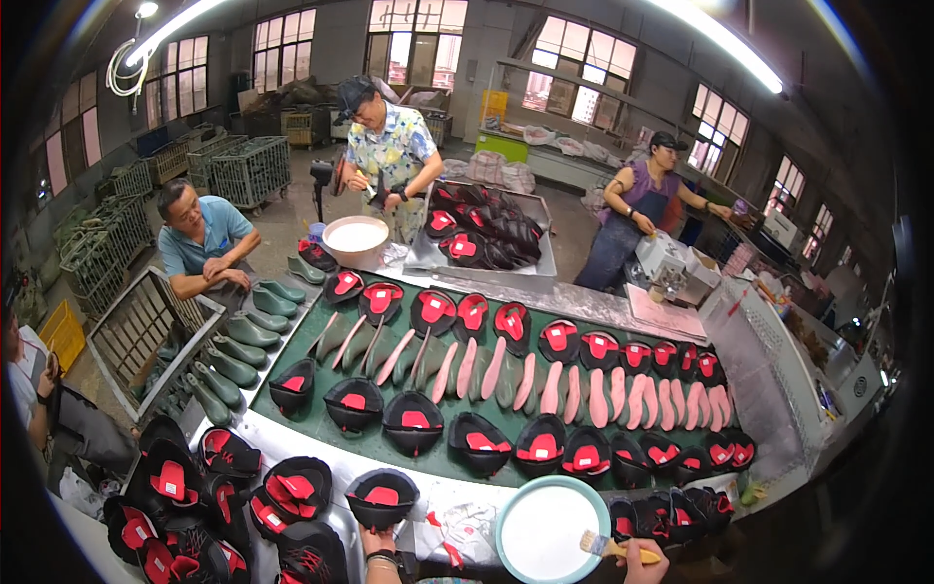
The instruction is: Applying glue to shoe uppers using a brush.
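My left hand (377,541) comes up from the lower edge with its fingers closed on a black shoe upper (382,498) with red lining, held from below with its opening up. Between the thumb and fingers of my right hand (644,562) is a flat paintbrush (605,547) with a wooden handle. Its bristles lie over the right part of a pale green basin (503,516) full of white liquid; I cannot tell whether they touch the liquid. Scraps of white and red paper (457,530) lie between the upper and the basin.
Black uppers (175,482) pile up at the left. Rows of uppers and pink-soled shoe lasts (574,394) cover a green conveyor belt (467,467). Green lasts (233,360) line the left edge. Co-workers stand beyond, one beside another white basin (329,255) and a metal tray (525,274).
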Demonstrator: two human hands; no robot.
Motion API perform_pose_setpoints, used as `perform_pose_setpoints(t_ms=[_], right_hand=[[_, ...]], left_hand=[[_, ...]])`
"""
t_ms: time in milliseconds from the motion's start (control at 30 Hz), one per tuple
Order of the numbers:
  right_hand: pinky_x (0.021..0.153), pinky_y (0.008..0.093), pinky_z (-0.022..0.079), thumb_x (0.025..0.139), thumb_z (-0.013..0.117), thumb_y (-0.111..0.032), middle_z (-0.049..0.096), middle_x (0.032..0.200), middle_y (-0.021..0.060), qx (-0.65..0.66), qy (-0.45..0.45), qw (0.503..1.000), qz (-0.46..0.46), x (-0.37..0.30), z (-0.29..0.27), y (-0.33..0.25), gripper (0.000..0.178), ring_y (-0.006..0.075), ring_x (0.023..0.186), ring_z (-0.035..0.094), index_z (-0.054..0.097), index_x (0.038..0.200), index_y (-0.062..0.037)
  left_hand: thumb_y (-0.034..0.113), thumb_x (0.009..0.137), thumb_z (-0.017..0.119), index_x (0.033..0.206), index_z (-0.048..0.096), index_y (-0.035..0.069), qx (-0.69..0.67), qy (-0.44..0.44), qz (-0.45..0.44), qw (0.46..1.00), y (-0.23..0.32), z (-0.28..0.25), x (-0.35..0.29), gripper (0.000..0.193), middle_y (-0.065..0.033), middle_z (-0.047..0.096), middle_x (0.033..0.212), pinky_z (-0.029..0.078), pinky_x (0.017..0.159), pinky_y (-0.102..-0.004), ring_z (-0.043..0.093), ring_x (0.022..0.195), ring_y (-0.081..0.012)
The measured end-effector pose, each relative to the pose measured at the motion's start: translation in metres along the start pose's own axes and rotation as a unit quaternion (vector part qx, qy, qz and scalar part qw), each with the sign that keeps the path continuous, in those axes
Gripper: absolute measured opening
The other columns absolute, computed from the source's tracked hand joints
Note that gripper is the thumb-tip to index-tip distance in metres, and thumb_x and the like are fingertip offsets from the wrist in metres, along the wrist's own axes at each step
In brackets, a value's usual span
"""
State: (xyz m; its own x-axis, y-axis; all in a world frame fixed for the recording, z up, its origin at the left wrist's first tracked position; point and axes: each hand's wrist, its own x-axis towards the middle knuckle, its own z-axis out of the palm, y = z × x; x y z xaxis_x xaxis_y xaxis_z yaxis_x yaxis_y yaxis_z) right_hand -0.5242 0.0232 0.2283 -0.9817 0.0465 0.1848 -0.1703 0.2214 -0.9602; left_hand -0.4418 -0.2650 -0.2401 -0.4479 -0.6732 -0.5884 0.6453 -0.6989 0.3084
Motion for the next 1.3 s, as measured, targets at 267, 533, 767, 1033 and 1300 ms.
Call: perform_pose_setpoints(t_ms=[267, 533, 767, 1033, 1300], right_hand=[[0.052, 0.0210, 0.045, 0.088, 0.059, -0.009, 0.065, 0.076, 0.0076, -0.030, 0.023, 0.999, -0.023, 0.014, -0.041, 0.046, 0.015, 0.0096, 0.055, 0.056, 0.061, 0.080, 0.0033], [0.052, 0.0204, 0.044, 0.088, 0.059, -0.012, 0.064, 0.076, 0.0065, -0.007, -0.020, 0.999, -0.048, 0.020, -0.063, 0.076, 0.016, 0.0091, 0.057, 0.056, 0.062, 0.083, 0.0026], [0.056, 0.0214, 0.047, 0.088, 0.057, -0.007, 0.063, 0.079, 0.0074, -0.007, -0.001, 1.000, -0.007, 0.026, -0.060, 0.079, 0.012, 0.0112, 0.060, 0.058, 0.061, 0.086, 0.0040], [0.054, 0.0207, 0.045, 0.090, 0.057, -0.012, 0.064, 0.080, 0.0067, -0.051, 0.006, 0.999, -0.005, 0.012, -0.062, 0.086, 0.015, 0.0096, 0.059, 0.056, 0.062, 0.086, 0.0016], [0.058, 0.0209, 0.041, 0.092, 0.055, -0.016, 0.063, 0.083, 0.0059, -0.104, -0.042, 0.993, 0.020, -0.004, -0.043, 0.080, 0.020, 0.0087, 0.064, 0.052, 0.061, 0.087, 0.0025]], left_hand=[[0.034, 0.090, 0.047, 0.113, 0.057, 0.013, -0.028, 0.019, -0.015, 0.999, -0.003, -0.040, 0.006, 0.033, -0.0075, 0.062, 0.110, 0.051, 0.082, -0.0451, 0.060, 0.097, -0.0261], [0.034, 0.091, 0.045, 0.110, 0.059, 0.016, -0.023, 0.019, -0.015, 0.999, -0.006, -0.046, 0.006, 0.030, -0.0073, 0.063, 0.105, 0.056, 0.074, -0.0422, 0.064, 0.088, -0.0263], [0.022, 0.094, 0.039, 0.115, 0.055, 0.009, 0.045, 0.054, 0.003, 0.998, 0.000, -0.028, -0.004, 0.029, -0.0106, 0.061, 0.108, 0.055, 0.077, -0.0423, 0.063, 0.092, -0.0265], [0.018, 0.095, 0.039, 0.126, 0.048, 0.014, 0.024, 0.020, 0.028, 0.999, -0.006, -0.027, 0.002, 0.032, -0.0087, 0.057, 0.120, 0.054, 0.081, -0.0410, 0.059, 0.101, -0.0250], [0.000, 0.078, 0.050, 0.133, 0.035, 0.007, 0.300, 0.094, 0.037, 0.949, -0.011, -0.041, -0.005, 0.057, -0.0138, 0.055, 0.108, 0.050, 0.067, -0.0375, 0.056, 0.090, -0.0271]])
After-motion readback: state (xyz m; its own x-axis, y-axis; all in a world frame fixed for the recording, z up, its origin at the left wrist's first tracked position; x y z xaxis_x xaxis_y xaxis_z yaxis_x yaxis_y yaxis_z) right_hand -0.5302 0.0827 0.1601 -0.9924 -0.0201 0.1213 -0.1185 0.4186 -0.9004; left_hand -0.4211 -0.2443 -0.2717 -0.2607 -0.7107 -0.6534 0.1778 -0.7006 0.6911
